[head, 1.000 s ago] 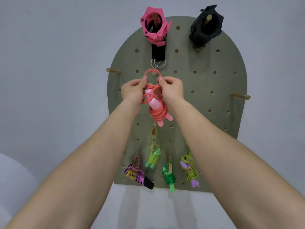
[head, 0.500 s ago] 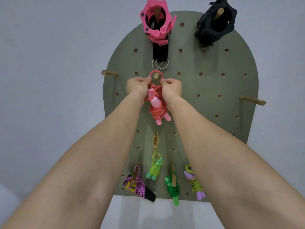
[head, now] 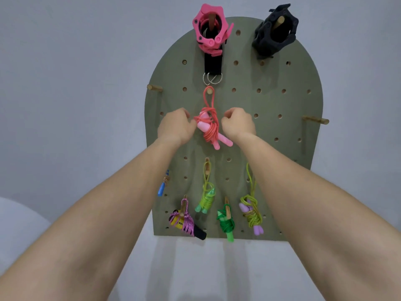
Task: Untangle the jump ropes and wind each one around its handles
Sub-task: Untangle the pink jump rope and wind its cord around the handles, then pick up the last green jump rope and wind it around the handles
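six jump ropes (head: 209,129), two collars (head: 210,31), one pegboard (head: 275,161)

Olive pegboard (head: 271,148) on grey wall (head: 76,83), pink clamp (head: 209,29) and black clamp (head: 274,33) at its top, black ringed strap (head: 213,64)

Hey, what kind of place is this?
Probably a home gym or exercise storage corner: a wall-mounted pegboard holds wound jump ropes on wooden pegs, with a pink barbell collar and a black collar on top.

One view only: head cam, wide-angle, facing fwd at the wall pegboard (head: 269,103), close up. Forearms enter from both bottom corners; left hand (head: 176,127) and right hand (head: 237,124) sit mid-frame, board spreading above and below them.
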